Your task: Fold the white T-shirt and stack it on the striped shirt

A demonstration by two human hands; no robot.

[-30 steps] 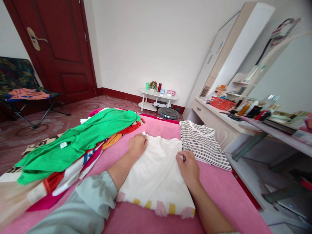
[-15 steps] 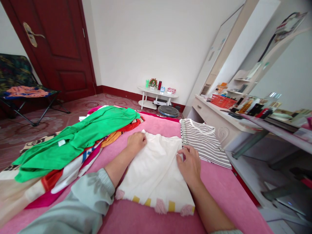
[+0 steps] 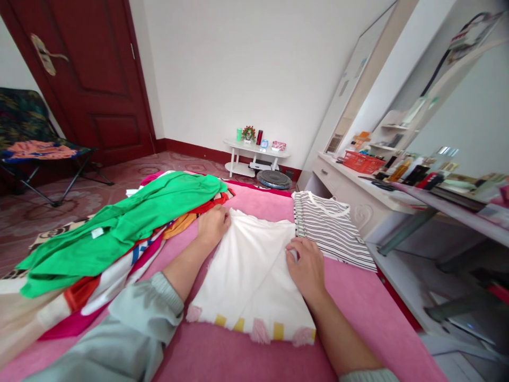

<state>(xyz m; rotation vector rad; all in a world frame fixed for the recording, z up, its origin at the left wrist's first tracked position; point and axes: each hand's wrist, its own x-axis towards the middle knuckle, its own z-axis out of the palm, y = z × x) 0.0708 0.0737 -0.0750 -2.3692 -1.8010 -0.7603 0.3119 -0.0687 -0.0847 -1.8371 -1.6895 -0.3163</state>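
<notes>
A folded white shirt (image 3: pixel 254 276) with pink tassels and yellow blocks along its near edge lies on the pink bed cover (image 3: pixel 358 302). At its far left corner, my left hand (image 3: pixel 213 224) is closed on the fabric. My right hand (image 3: pixel 305 264) has thumb and fingers curled together at the right edge, pinching the cloth there. Creases run across the shirt between the two hands. Beyond my right hand lies a folded black-and-white striped shirt (image 3: pixel 332 228). To the left, a green garment (image 3: pixel 131 223) tops a loose heap of clothes.
A dressing table (image 3: pixel 338 178) with a red basket (image 3: pixel 362 162) and several bottles stands along the right. By the far wall is a small white table (image 3: pixel 258 150). A folding chair (image 3: pixel 40 154) holding peach-coloured cloth stands at the left near a red door (image 3: pixel 95 79).
My left hand has shifted slightly left with the shirt's corner. The shirt's far part is now stretched flatter, with new creases across it. My right hand stays at the right edge.
</notes>
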